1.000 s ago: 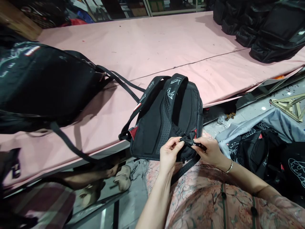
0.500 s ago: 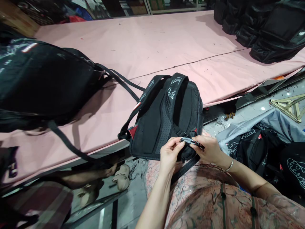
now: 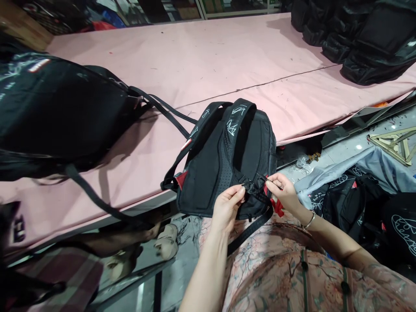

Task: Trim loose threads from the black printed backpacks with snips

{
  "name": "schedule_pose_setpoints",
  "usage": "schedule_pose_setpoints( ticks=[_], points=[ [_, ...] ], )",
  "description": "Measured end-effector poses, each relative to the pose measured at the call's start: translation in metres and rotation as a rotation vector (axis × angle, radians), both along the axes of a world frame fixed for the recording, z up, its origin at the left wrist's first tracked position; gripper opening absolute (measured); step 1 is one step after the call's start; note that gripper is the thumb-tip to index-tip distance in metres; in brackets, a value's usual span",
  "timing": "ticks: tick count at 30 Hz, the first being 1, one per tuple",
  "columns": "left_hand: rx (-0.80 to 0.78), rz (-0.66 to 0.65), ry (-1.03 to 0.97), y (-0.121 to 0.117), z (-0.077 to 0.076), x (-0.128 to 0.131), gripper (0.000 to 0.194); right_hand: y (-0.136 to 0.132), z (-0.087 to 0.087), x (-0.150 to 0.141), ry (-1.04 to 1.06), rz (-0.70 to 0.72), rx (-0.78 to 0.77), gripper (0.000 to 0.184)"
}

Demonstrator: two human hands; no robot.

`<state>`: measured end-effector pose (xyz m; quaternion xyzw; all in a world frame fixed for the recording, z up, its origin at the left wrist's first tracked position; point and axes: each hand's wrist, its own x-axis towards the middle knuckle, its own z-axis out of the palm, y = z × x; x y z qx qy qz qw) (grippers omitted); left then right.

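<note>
A black backpack (image 3: pixel 208 173) lies with its back panel up at the table's front edge, its lower side towards me. White line drawings mark its shoulder straps (image 3: pixel 239 115). My left hand (image 3: pixel 227 206) pinches thumb and forefinger together beside the strap's buckle (image 3: pixel 251 186); what is between the fingertips is too small to name. At the bag's right side, my right hand (image 3: pixel 284 195) has its thumb and forefinger closed near the red-lined edge. A red piece (image 3: pixel 278 208) shows below that hand, its kind unclear. A loose webbing strap (image 3: pixel 250 229) hangs down over my lap.
Another black bag (image 3: pixel 65 117) with long straps lies on the left of the pink-covered table (image 3: pixel 208 56). Several black bags (image 3: pixel 380 43) stand at the back right. Below right, a grey sack (image 3: pixel 373 162) holds more backpacks. A person's leg and shoe (image 3: pixel 167 242) show under the table.
My hands have moved apart, the left slightly left and the right up and right. The dark strap piece between them has left their fingers, and the red piece has come into view.
</note>
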<state>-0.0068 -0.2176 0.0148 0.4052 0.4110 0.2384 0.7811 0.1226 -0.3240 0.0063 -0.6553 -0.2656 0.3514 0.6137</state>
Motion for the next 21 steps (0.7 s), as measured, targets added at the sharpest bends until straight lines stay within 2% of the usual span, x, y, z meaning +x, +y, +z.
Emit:
schedule_pose_setpoints(
  ticks=[3,5,7,9,12,14,15,16,18,21],
  points=[
    [-0.045,-0.043,-0.008,0.004,0.001,-0.001,0.028,0.006,-0.002,-0.004,0.110,0.045,0.014,0.021],
    [-0.042,-0.070,-0.009,0.004,0.001,0.000,0.030,0.010,-0.003,-0.007,0.093,0.090,0.012,0.026],
    [0.034,-0.083,0.029,0.004,0.001,0.000,0.028,0.011,-0.007,-0.010,0.016,0.119,-0.021,0.024],
    [0.248,-0.053,0.120,0.001,0.001,0.001,0.022,0.010,-0.012,-0.011,-0.067,0.107,-0.072,0.020],
    [0.829,0.030,0.303,-0.007,0.001,0.003,0.008,0.010,-0.019,-0.012,-0.126,0.087,-0.094,0.020],
    [1.194,0.032,0.420,-0.013,0.001,0.005,0.011,0.011,-0.020,-0.012,-0.124,0.089,-0.073,0.021],
    [1.318,0.013,0.478,-0.016,0.002,0.006,0.014,0.012,-0.020,-0.012,-0.118,0.097,-0.063,0.022],
    [1.399,-0.013,0.529,-0.018,0.003,0.008,0.017,0.013,-0.019,-0.012,-0.111,0.103,-0.056,0.023],
    [1.463,-0.118,0.554,-0.018,0.007,0.007,0.020,0.011,-0.017,-0.010,-0.106,0.100,-0.046,0.026],
    [1.345,-0.369,0.315,-0.008,0.013,-0.007,0.024,0.001,-0.015,0.001,-0.053,0.077,-0.038,0.027]
  ],
)
